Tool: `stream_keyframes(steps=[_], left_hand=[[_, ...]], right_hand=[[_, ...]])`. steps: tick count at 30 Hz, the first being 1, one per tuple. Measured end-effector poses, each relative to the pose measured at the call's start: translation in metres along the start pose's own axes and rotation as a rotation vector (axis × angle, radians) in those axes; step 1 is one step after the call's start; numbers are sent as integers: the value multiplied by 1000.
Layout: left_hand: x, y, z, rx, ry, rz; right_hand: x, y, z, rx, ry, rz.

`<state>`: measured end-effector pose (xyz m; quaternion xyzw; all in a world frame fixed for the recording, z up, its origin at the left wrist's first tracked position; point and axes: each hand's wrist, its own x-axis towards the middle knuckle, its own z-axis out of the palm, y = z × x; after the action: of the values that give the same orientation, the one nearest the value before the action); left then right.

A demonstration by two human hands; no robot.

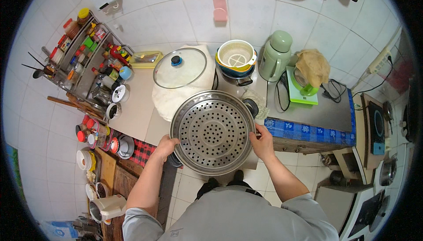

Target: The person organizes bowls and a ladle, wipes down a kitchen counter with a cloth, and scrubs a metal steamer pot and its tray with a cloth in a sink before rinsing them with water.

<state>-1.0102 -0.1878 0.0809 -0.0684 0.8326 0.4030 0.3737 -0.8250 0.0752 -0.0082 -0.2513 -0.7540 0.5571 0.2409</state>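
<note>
In the head view, my left hand and my right hand grip opposite sides of a round stainless steel steamer tray with many holes. A pot appears to be beneath it, with dark handles showing at the upper right and lower left; the pot's inside is hidden. Behind it, a glass lid with a dark knob rests on a white cloth that covers something. To the right of the cloth, a cream plastic colander sits on stacked bowls.
A spice rack with jars and bottles stands at the left. Rightward are a green thermos, a green kitchen scale with a cloth-covered jug on it, and black cables. The counter's blue patterned edge lies beyond my right hand.
</note>
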Motion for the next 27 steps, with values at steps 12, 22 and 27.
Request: stream_keyframes(steps=[12, 22, 27], left_hand=[[34, -49, 2, 96, -71, 432], [24, -40, 5, 373, 170, 469], [43, -52, 5, 247, 108, 582]], right_hand=[[1, -9, -6, -131, 24, 23], [44, 25, -40, 65, -32, 258], [101, 92, -34, -447, -152, 17]])
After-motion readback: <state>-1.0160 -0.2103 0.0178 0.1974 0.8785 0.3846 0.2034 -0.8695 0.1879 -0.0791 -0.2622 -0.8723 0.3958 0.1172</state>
